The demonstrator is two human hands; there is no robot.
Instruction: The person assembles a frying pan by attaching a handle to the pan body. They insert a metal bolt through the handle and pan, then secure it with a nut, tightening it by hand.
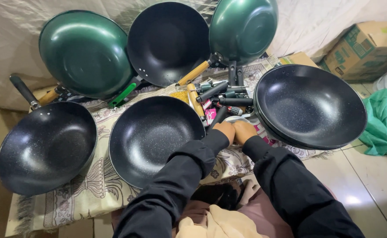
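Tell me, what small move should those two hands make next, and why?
Probably lift one handle out of the pile. Both hands, left and right, sit together at the near edge of the heap of loose handles, while the black pan right beside them shows no handle. What the fingers grip is hidden, so this is only a guess.

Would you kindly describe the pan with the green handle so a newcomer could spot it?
Along the draped back wall three pans lean upright. The middle pan shows its black inside between two green ones. It alone has a bright green handle; its neighbours' are wooden.
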